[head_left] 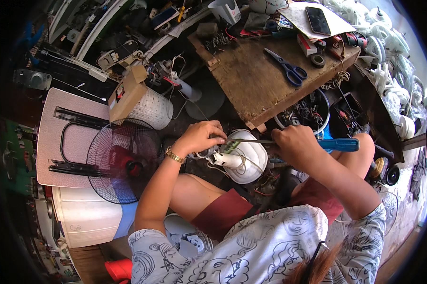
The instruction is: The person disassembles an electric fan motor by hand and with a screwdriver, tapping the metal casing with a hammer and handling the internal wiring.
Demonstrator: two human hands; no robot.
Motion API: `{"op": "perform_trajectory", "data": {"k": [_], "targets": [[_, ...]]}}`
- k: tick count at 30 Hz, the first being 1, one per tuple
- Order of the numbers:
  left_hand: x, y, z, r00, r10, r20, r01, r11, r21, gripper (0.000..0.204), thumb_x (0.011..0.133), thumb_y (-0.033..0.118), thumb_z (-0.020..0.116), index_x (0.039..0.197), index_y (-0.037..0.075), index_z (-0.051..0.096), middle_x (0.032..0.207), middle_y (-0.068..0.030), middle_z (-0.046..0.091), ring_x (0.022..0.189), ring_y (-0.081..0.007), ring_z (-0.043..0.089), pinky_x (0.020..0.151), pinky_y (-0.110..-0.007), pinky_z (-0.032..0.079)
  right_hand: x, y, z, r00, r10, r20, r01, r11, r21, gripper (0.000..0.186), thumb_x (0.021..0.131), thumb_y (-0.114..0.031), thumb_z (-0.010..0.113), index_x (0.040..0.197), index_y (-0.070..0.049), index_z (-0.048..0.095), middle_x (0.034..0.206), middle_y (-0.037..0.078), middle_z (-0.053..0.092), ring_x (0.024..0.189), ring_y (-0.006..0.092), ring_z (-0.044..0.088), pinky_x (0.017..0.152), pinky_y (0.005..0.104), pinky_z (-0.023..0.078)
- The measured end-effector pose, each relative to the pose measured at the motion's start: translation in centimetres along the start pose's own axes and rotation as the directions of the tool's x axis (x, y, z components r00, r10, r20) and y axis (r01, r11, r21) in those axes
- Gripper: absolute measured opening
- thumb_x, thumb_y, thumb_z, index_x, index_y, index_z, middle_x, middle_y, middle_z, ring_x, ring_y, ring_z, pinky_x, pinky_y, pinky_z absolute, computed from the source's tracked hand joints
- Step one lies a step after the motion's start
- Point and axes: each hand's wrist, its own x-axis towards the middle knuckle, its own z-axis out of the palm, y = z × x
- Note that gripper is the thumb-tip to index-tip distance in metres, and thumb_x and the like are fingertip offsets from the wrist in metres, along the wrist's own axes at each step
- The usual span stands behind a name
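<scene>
My right hand is closed around a long screwdriver; its blue handle sticks out past my wrist and its metal shaft points left. Bent fingers of my left hand are closed by the shaft's far end, with the thumb against it; what else they hold is hidden. Under both hands, between my knees, lies a white appliance base with a rounded edge. A white neck piece lies on it, with loose wires around it. Partly covered by my left hand is a small metal part, too unclear to name.
A wooden bench ahead holds blue-handled scissors, a phone and black tape. Beneath it is a bucket of parts. At left stand a black-caged fan, a pink board and a white perforated drum.
</scene>
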Motion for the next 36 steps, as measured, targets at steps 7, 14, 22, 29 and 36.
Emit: {"op": "perform_trajectory", "data": {"k": [7, 14, 22, 29, 36], "targets": [[0.2, -0.7, 0.6, 0.998, -0.008, -0.067, 0.008, 1.000, 0.001, 0.017, 0.078, 0.022, 0.070, 0.091, 0.011, 0.074, 0.089, -0.0040, 0.067, 0.087, -0.0260, 0.065, 0.076, -0.036, 0.050, -4.3, 4.7, -5.9, 0.963, 0.096, 0.253, -0.028, 0.965, -0.261, 0.036, 0.066, -0.017, 0.076, 0.098, -0.007, 0.060, 0.072, 0.008, 0.066, 0.071, 0.0311, 0.067, 0.062, 0.0392, 0.052], [-0.3, -2.8, -0.4, 0.989, 0.033, -0.146, -0.052, 0.990, -0.127, 0.028, 0.087, 0.025, 0.062, 0.106, 0.006, 0.069, 0.118, -0.0120, 0.065, 0.109, -0.0249, 0.061, 0.095, -0.037, 0.046, -8.2, 6.3, -4.2, 0.978, -0.033, -0.204, -0.005, 0.984, -0.181, 0.029, 0.070, -0.010, 0.071, 0.097, -0.009, 0.062, 0.093, 0.007, 0.061, 0.091, 0.0265, 0.062, 0.072, 0.0380, 0.051], [-1.7, -3.4, 1.0, 0.964, -0.077, -0.256, -0.003, 0.955, -0.297, 0.030, 0.090, 0.025, 0.055, 0.097, -0.001, 0.070, 0.095, -0.0114, 0.073, 0.094, -0.0215, 0.069, 0.082, -0.032, 0.051, -8.5, 5.2, -5.1, 0.959, -0.162, -0.234, 0.077, 0.940, -0.332, 0.028, 0.073, -0.019, 0.072, 0.100, -0.013, 0.068, 0.084, 0.005, 0.060, 0.083, 0.0248, 0.063, 0.064, 0.0357, 0.048], [-1.2, -3.2, 1.7, 0.933, -0.095, -0.346, 0.007, 0.969, -0.247, 0.027, 0.089, 0.029, 0.058, 0.090, 0.006, 0.073, 0.081, -0.0082, 0.072, 0.075, -0.0206, 0.070, 0.067, -0.032, 0.051, -8.0, 5.3, -6.1, 0.800, 0.245, 0.547, -0.507, 0.765, 0.397, 0.028, 0.080, -0.023, 0.069, 0.104, -0.010, 0.066, 0.068, 0.011, 0.063, 0.058, 0.0240, 0.062, 0.057, 0.0374, 0.045], [-0.5, -2.0, 1.6, 0.951, -0.142, -0.274, 0.082, 0.972, -0.220, 0.025, 0.090, 0.019, 0.056, 0.091, 0.000, 0.072, 0.087, -0.0112, 0.073, 0.085, -0.0212, 0.071, 0.076, -0.030, 0.052, -8.6, 4.1, -4.6, 0.976, -0.099, -0.194, 0.029, 0.941, -0.336, 0.025, 0.074, -0.019, 0.071, 0.095, -0.009, 0.062, 0.084, 0.004, 0.053, 0.080, 0.0214, 0.054, 0.067, 0.0344, 0.045]]}}
